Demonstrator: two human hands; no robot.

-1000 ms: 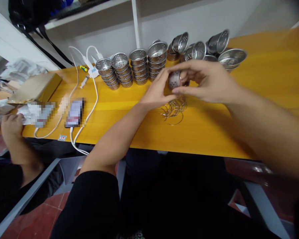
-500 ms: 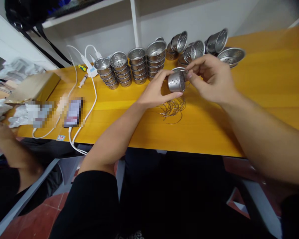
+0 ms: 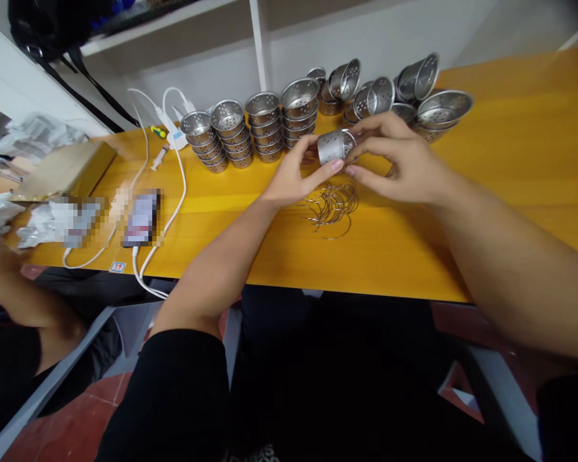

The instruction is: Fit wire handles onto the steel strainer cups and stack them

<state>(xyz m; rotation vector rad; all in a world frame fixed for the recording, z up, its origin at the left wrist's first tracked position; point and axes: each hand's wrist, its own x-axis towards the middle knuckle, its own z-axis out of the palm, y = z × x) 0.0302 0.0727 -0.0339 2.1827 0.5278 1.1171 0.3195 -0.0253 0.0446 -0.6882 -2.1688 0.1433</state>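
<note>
A small perforated metal strainer cup is held tilted on its side above the table, between my two hands. My left hand grips it from the left, with the thumb along its near side. On the other side, the fingers and thumb of my right hand close on the cup's right end; whether they also pinch a wire there I cannot make out. Just below the hands lies a loose pile of thin curved wires on the yellow table.
Behind my hands stand stacks of perforated cups, with more cups lying tumbled to the right. Leftward are a phone, white cables, a syringe and a cardboard box. Another person's arm is at far left.
My right hand has closed in on the cup, its fingers now around the right end. The cup has turned and shifted slightly left. The other person's hand at far left has moved.
</note>
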